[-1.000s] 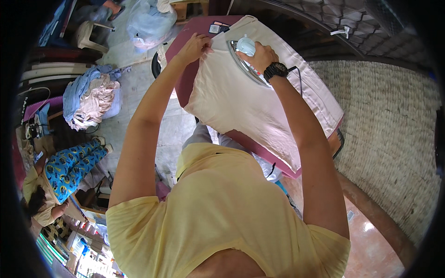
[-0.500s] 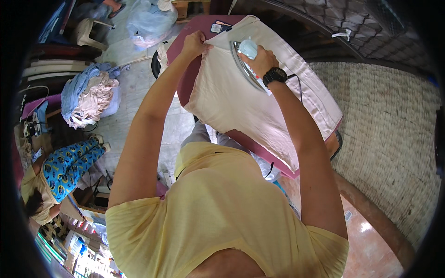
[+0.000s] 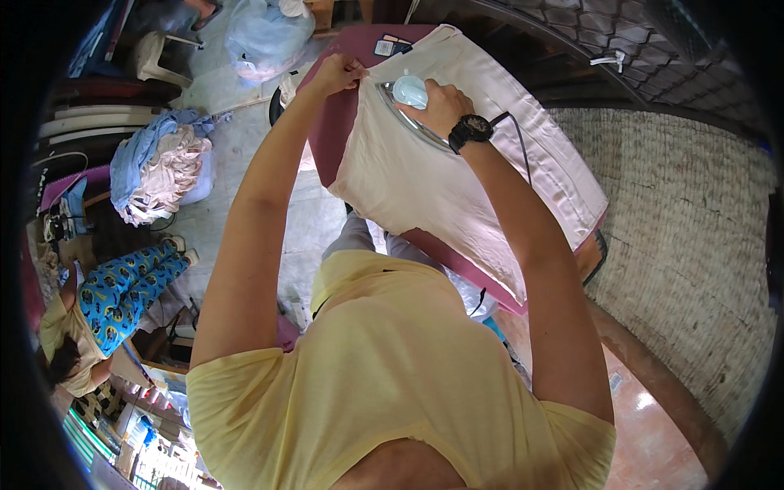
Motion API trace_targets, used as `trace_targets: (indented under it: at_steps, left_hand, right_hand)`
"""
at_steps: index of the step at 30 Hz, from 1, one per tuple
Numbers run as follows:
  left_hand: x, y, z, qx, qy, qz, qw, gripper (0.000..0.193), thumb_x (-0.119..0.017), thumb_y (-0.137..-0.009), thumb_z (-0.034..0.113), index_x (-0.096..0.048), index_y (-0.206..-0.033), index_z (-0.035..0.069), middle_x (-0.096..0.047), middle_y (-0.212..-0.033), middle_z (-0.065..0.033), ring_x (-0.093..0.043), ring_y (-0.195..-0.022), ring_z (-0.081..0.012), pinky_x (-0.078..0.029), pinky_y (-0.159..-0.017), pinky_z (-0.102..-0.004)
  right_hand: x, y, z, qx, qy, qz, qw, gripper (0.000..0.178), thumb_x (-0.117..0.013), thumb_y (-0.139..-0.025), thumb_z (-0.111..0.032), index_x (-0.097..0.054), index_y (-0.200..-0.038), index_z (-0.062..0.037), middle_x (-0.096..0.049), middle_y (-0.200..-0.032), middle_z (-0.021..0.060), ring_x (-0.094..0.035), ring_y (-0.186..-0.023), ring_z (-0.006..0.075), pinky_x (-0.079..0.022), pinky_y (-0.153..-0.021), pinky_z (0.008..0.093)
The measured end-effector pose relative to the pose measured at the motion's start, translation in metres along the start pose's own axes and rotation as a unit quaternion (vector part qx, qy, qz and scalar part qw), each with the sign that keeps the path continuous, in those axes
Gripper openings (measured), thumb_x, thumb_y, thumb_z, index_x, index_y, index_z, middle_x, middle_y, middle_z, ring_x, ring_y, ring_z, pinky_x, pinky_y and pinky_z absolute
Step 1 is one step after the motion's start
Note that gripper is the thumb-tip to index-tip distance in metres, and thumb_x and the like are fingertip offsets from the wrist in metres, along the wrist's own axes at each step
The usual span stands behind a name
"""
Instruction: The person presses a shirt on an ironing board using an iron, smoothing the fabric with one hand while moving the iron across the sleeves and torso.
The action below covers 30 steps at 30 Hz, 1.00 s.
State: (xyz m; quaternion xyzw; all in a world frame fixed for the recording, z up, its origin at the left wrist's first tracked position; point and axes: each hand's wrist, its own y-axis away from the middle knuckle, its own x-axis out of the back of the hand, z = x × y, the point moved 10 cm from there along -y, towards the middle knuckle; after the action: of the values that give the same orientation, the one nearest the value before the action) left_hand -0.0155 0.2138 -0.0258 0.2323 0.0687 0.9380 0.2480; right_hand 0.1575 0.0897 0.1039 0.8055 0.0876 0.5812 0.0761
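Evidently, your hands share one piece of fabric; your left hand (image 3: 343,75) pinches the far left corner of the pale pink cloth (image 3: 425,184), fingertips closed on its edge, which probably serves to anchor the fabric and stop it creeping; your right hand (image 3: 445,108) wraps over the handle of the iron (image 3: 411,93), which sits on that same cloth near your left hand, its narrow tip toward the pinched corner; its underside is hidden, so how firmly it presses cannot be told; a grip from above likely lets you both steer and lean on it; the cord (image 3: 523,145) trails past your right wrist, on the side away from your left hand, a placing that seems to leave it out of the gap between your hands; the cloth spreads over the maroon ironing board (image 3: 328,139), mostly flat with some wrinkles, and stops short of the left edge, which presumably gives your left hand padding to work against; small dark flat items (image 3: 390,46) lie at the board's far end, just beside the cloth, perhaps parked there out of the iron's way; well apart to your left sits a heap of clothes (image 3: 167,175), blue and pale pink, presumably set aside so the board carries one piece at a time.
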Motion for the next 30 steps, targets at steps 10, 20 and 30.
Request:
trace_targets:
  at_steps: [10, 20, 30]
  left_hand:
    - [0.004, 0.093, -0.008, 0.028, -0.212, 0.195, 0.957, 0.036, -0.068, -0.086, 0.035, -0.067, -0.078, -0.001, -0.068, -0.079, -0.0186, -0.065, -0.069, -0.0334, -0.051, -0.066, -0.0430]
    - [-0.004, 0.171, -0.025, 0.089, -0.031, 0.285, 0.954, 0.028, -0.078, -0.076, 0.022, -0.064, -0.072, -0.002, -0.058, -0.073, -0.0126, -0.059, -0.063, -0.0249, -0.047, -0.061, -0.0364]
    - [-0.008, 0.176, -0.029, 0.034, 0.055, 0.274, 0.960, 0.019, -0.077, -0.076, 0.005, -0.060, -0.080, -0.001, -0.056, -0.079, -0.0081, -0.056, -0.063, -0.0172, -0.048, -0.060, -0.0303]
  right_hand:
    - [-0.002, -0.010, -0.020, 0.010, 0.000, 0.021, 1.000, 0.064, -0.069, -0.077, -0.060, -0.065, -0.101, -0.0007, -0.070, -0.088, 0.0222, -0.069, -0.088, 0.0380, -0.055, -0.076, 0.0487]
    - [-0.008, -0.023, -0.042, -0.004, -0.025, 0.039, 0.999, 0.066, -0.068, -0.076, -0.061, -0.065, -0.105, -0.0025, -0.070, -0.093, 0.0220, -0.069, -0.090, 0.0383, -0.055, -0.079, 0.0489]
    - [-0.027, -0.021, -0.071, 0.072, -0.014, 0.003, 0.997, 0.066, -0.067, -0.077, -0.062, -0.065, -0.104, -0.0023, -0.069, -0.090, 0.0245, -0.069, -0.087, 0.0397, -0.054, -0.078, 0.0499]
